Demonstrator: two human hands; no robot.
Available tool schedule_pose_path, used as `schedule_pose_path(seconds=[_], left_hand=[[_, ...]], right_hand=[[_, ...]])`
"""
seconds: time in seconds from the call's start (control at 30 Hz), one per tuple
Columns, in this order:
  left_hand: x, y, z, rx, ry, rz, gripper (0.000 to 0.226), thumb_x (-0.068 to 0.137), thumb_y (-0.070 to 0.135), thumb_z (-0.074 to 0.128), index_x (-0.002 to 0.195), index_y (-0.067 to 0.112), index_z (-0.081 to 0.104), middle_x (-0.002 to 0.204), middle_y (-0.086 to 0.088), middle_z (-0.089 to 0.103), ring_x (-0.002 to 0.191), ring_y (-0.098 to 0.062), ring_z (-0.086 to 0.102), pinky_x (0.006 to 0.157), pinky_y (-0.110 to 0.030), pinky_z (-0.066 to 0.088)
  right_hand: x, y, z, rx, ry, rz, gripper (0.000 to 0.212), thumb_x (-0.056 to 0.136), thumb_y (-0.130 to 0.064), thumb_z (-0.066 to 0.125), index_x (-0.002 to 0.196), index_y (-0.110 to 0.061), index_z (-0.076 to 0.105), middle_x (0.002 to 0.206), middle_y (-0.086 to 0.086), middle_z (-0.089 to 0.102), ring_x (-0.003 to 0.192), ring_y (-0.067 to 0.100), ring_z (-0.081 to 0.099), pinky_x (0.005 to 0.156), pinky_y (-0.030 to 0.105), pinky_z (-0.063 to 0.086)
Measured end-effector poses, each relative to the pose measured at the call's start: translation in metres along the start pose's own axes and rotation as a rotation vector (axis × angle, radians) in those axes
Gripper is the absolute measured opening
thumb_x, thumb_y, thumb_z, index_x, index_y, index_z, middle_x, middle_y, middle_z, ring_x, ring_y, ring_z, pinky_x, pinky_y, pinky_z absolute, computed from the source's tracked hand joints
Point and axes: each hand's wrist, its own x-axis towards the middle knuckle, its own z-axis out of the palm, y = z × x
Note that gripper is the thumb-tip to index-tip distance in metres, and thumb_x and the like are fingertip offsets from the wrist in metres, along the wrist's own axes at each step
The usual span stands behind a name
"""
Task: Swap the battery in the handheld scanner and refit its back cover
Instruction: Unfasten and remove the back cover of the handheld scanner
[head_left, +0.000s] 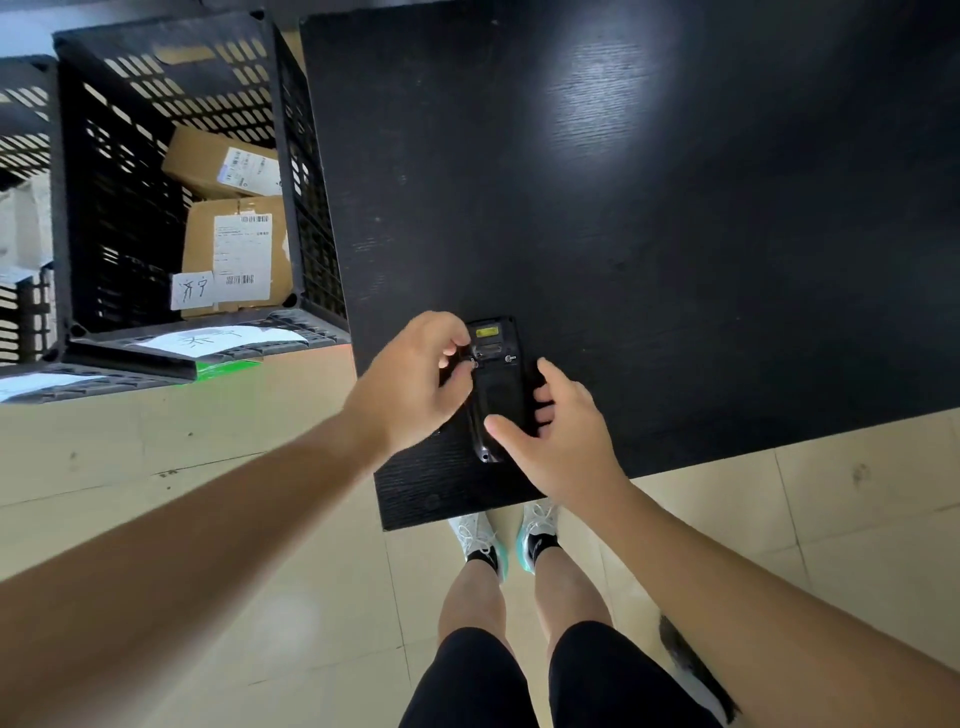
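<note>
A black handheld scanner (497, 387) lies back-up near the front left of the black table (649, 234), with a yellow label at its far end. My left hand (415, 382) is on its left side, thumb and fingers pinched at a small latch knob on the back cover. My right hand (561, 434) rests on the scanner's right side, thumb across the cover and fingers curled at its edge. A second knob shows on the right of the back. No loose battery is in sight.
A black slatted crate (171, 62) holding cardboard parcels (234, 249) stands left of the table, with more crates at the far left. Beige floor tiles and the person's legs and white shoes (504, 540) are below the table's front edge.
</note>
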Motion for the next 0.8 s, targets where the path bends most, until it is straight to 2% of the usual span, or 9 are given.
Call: schedule_pose_path(seconds=[0.03,0.1,0.2,0.33,0.43,0.6,0.8], left_hand=[[-0.015,0.010,0.012,-0.095,0.084,-0.149,0.034,0.086,0.020,0.068,0.117,0.015,0.054,0.107,0.005,0.052,0.092,-0.011,0.053,0.082,-0.025,0.047],[-0.034,0.031,0.037,-0.184,0.157,-0.378,0.060,0.080,0.028,0.074,0.132,0.017,0.044,0.120,0.002,0.046,0.108,-0.014,0.050,0.095,-0.029,0.045],[-0.041,0.059,0.068,-0.201,0.227,-0.551,0.082,0.078,0.032,0.075,0.144,0.012,0.031,0.134,-0.005,0.039,0.127,-0.024,0.039,0.109,-0.038,0.038],[-0.034,0.078,0.088,-0.178,0.294,-0.675,0.094,0.080,0.039,0.075,0.151,0.009,0.022,0.143,-0.007,0.032,0.133,-0.027,0.031,0.110,-0.039,0.032],[-0.034,0.077,0.098,-0.121,0.305,-0.685,0.097,0.081,0.042,0.074,0.154,0.011,0.017,0.143,-0.005,0.032,0.132,-0.024,0.031,0.109,-0.039,0.034],[-0.037,0.072,0.102,-0.105,0.331,-0.672,0.097,0.081,0.045,0.073,0.155,0.016,0.017,0.137,-0.003,0.035,0.127,-0.019,0.033,0.107,-0.036,0.035],[-0.037,0.073,0.104,-0.072,0.334,-0.700,0.097,0.081,0.049,0.070,0.155,0.017,0.016,0.132,-0.003,0.038,0.123,-0.020,0.034,0.105,-0.036,0.037]], right_hand=[[0.005,0.000,-0.008,0.024,0.018,-0.018,0.072,0.079,-0.043,0.074,0.143,-0.026,0.044,0.116,-0.007,0.056,0.094,0.005,0.060,0.083,0.025,0.055],[0.018,0.001,-0.024,0.010,0.060,-0.115,0.043,0.083,-0.031,0.074,0.124,-0.024,0.062,0.099,-0.007,0.065,0.079,0.005,0.064,0.080,0.027,0.057],[0.043,-0.002,-0.040,-0.059,0.036,-0.262,0.018,0.086,-0.018,0.070,0.103,-0.021,0.070,0.088,-0.005,0.069,0.076,0.008,0.065,0.079,0.024,0.055],[0.069,-0.011,-0.047,-0.191,-0.114,-0.426,0.013,0.089,-0.017,0.068,0.101,-0.019,0.071,0.093,-0.006,0.066,0.077,0.006,0.063,0.069,0.016,0.051],[0.077,-0.009,-0.049,-0.293,-0.202,-0.531,0.011,0.092,-0.019,0.066,0.101,-0.018,0.071,0.095,-0.005,0.064,0.078,0.008,0.061,0.070,0.017,0.048],[0.083,-0.001,-0.053,-0.342,-0.262,-0.629,0.011,0.094,-0.019,0.064,0.101,-0.016,0.071,0.094,-0.007,0.060,0.080,0.009,0.059,0.069,0.010,0.041],[0.090,-0.006,-0.054,-0.412,-0.333,-0.685,0.009,0.095,-0.019,0.062,0.101,-0.018,0.068,0.093,-0.003,0.059,0.075,0.014,0.058,0.067,0.022,0.046]])
